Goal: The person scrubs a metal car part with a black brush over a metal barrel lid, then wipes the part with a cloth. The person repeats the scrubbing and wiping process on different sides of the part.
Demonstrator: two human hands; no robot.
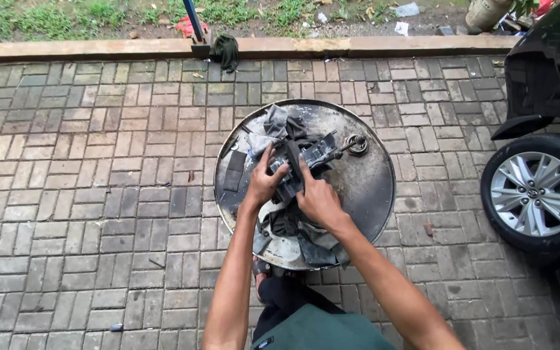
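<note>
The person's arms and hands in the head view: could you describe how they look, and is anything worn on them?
Both forearms are bare up to the bottom edge of the picture: no sleeves show. The left hand and the right hand wear no gloves. I see no watch, bracelet or ring; the picture is too small to rule out a thin ring.

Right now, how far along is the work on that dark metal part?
Done: the dark metal part already lies on rags on the round drum top. In hand: the left hand and right hand both grip it. Left: it looks grimy and a small ring part lies loose beside it.
</note>
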